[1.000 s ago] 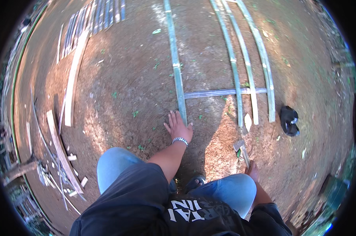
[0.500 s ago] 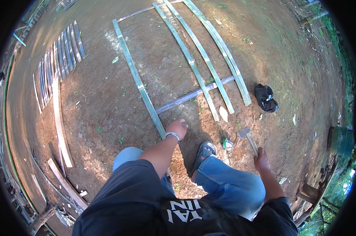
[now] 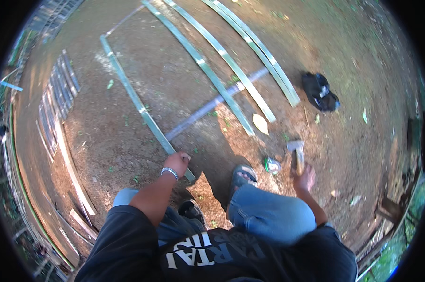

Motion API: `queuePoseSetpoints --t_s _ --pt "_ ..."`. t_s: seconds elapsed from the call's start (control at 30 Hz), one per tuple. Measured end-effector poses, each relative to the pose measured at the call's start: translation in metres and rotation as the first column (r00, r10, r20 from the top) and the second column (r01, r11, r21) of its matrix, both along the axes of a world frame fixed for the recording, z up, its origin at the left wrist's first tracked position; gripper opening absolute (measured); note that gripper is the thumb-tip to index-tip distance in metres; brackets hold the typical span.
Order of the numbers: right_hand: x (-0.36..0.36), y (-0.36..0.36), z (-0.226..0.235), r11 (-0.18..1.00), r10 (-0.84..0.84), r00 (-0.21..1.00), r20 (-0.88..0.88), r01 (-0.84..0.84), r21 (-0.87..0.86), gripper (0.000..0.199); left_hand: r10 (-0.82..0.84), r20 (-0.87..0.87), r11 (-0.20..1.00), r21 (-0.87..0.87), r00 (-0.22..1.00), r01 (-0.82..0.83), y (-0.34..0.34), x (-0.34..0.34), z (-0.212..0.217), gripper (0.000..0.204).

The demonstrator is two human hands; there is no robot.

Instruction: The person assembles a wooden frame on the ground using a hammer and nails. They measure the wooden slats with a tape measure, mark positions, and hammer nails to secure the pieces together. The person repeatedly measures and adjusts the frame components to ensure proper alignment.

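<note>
My left hand is closed around the near end of a long split bamboo strip that lies on the bare earth and runs up to the far left. A bracelet circles that wrist. My right hand grips the wooden handle of a small hatchet, its grey head resting on the ground. Three more green bamboo strips lie side by side to the right, crossing over a thinner grey cross strip. My sandalled foot stands between the two hands.
A black bag lies on the dirt at the right. A small round tin sits beside my foot, with a pale wood chip above it. Bundles of cut slats and loose strips lie at the left.
The view has swung so the strips slant more. My left hand has gone from pressing flat on the strip's end to gripping it. The right hand still holds the hatchet.
</note>
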State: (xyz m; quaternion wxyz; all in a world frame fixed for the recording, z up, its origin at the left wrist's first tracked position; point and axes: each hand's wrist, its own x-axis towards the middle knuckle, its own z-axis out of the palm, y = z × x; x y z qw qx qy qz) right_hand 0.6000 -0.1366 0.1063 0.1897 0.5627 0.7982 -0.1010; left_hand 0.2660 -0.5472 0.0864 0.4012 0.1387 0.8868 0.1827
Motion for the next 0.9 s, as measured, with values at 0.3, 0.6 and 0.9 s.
queuePoseSetpoints --t_s 0.3,0.6,0.9 --pt "-0.056 -0.039 -0.029 0.81 0.485 0.859 -0.165 -0.513 -0.286 0.085 -0.216 0.108 0.949 0.258 0.97 0.183 0.085 0.063 0.008 0.03" --pt "-0.158 -0.082 0.026 0.258 0.586 0.455 -0.671 -0.889 -0.377 0.081 0.163 0.516 0.825 0.396 0.841 -0.403 0.116 0.101 0.024 0.043" --pt "-0.253 -0.111 0.035 -0.081 0.748 0.245 -0.617 -0.889 -0.451 0.071 0.415 0.493 0.732 0.319 0.765 -0.602 0.072 0.08 0.01 0.034"
